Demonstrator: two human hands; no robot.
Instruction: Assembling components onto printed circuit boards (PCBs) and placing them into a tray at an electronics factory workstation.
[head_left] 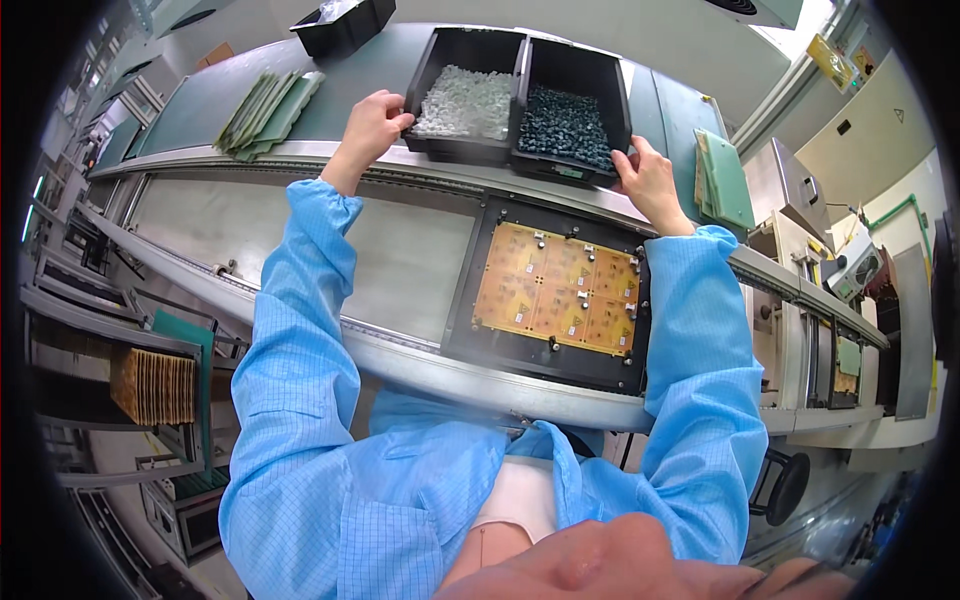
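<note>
Two black plastic bins stand side by side on the bench beyond the conveyor. White or clear small parts (465, 103) fill much of the left bin (455, 150); dark blue-black small parts (565, 125) lie in the right bin (545, 165). My left hand (375, 127) has its fingers closed on the left bin's outer side near the front. At the opposite end, my right hand (648, 178) grips the right bin's front right corner. Nearer to me, an orange circuit board panel (560, 285) sits in a black carrier (463, 325) on the conveyor, with small pins and white parts on it.
Green sheets lie stacked at the left (268, 113) and more green sheets (724, 185) at the right. Another black bin (342, 32) stands farther back. The conveyor's front rail (400, 365) runs before my body. A rack with stacked boards (155, 385) is low left, a round stool (788, 488) low right.
</note>
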